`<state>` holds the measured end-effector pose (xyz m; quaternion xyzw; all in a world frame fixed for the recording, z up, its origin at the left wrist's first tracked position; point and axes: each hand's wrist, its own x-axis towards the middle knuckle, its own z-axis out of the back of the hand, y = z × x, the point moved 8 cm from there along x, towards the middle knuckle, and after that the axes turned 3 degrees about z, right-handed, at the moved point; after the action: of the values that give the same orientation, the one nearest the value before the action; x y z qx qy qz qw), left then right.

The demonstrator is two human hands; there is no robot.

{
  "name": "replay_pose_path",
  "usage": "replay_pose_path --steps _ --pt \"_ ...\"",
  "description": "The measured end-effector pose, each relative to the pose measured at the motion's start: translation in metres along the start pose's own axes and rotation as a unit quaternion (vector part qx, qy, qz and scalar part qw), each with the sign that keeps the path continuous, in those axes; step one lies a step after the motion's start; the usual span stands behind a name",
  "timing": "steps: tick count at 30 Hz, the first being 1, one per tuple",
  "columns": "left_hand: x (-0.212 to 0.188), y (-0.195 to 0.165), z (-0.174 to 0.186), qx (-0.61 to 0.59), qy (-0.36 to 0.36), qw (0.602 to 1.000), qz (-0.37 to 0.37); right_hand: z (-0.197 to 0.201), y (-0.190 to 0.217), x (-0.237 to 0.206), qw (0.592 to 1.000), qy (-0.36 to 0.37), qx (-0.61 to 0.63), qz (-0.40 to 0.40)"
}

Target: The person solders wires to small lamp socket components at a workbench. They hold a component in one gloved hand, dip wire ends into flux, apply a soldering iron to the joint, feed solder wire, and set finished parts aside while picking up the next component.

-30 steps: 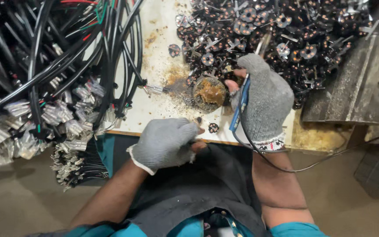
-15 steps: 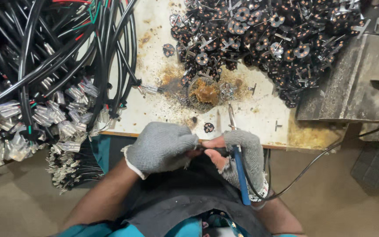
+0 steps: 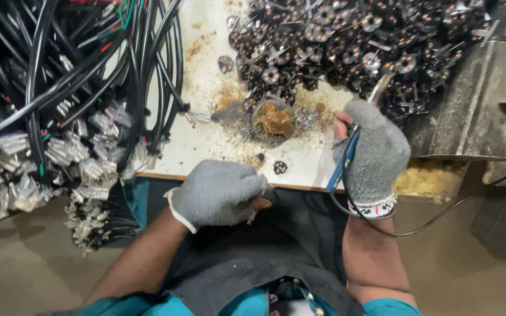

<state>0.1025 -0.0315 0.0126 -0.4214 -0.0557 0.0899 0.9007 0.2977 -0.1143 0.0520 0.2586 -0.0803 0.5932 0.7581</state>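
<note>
A white worktable (image 3: 206, 146), stained brown with residue, filled the upper middle of the frame, with a thick bundle of black cables (image 3: 60, 88) and their metal connector ends spilling across the upper left and a heap of small dark round parts (image 3: 352, 41) piled at the upper right. At the table's near edge, the person's right hand (image 3: 376, 155), in a grey knit glove, was closed around a blue-handled soldering iron (image 3: 346, 155), its tip raised toward the heap just beside a small round pot of brownish flux (image 3: 272, 120). The left hand (image 3: 218, 193), also gloved, was clenched at lower centre over the lap; something small seemed pinched at its bare fingertips, though what could not be told. The work appeared to be between joints, the iron being dressed or readied; the next move would seem to call for a steady tip brought to whatever the left hand presents. One loose disc (image 3: 280, 167) lay near the table edge.
</note>
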Motion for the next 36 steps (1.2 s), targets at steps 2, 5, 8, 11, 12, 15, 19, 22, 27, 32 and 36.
replay_pose_path --steps 2,5,8,11,12,15,19,22,27,32,36 --pt "0.002 0.002 0.001 -0.020 -0.022 0.999 0.024 0.003 0.003 0.001 0.999 -0.009 0.032 -0.040" --pt "0.002 0.005 0.009 -0.053 -0.071 0.993 0.074 0.008 0.021 -0.003 0.983 -0.025 0.172 -0.065" --pt "0.001 0.000 0.012 -0.078 -0.085 0.992 0.046 -0.004 0.036 -0.032 0.869 0.023 0.445 -0.215" --pt "0.005 -0.005 0.004 -0.063 -0.043 0.997 0.010 -0.020 0.057 -0.057 0.862 0.197 0.405 -0.231" --pt "0.006 -0.006 0.000 -0.055 -0.023 0.998 0.009 -0.018 0.060 -0.057 0.866 0.174 0.413 -0.223" --pt "0.007 -0.003 0.001 -0.047 -0.022 0.998 0.029 -0.011 0.064 -0.050 0.882 0.119 0.409 -0.202" --pt "-0.010 0.011 0.035 -0.231 -0.086 0.964 0.095 0.000 0.057 -0.035 0.933 0.102 0.275 -0.210" --pt "-0.035 0.026 0.059 -0.378 -0.191 0.883 0.203 -0.008 0.055 -0.027 0.946 0.102 0.241 -0.192" --pt "-0.016 0.007 0.050 -0.226 -0.070 0.966 0.106 -0.027 0.065 -0.017 0.980 0.146 0.107 -0.084" --pt "0.007 -0.002 0.005 0.045 0.011 0.999 -0.006 -0.010 0.057 0.002 0.993 0.109 -0.016 -0.038" --pt "0.000 0.003 -0.007 0.069 -0.019 0.997 0.006 -0.015 0.065 -0.002 0.987 0.154 -0.041 0.003"
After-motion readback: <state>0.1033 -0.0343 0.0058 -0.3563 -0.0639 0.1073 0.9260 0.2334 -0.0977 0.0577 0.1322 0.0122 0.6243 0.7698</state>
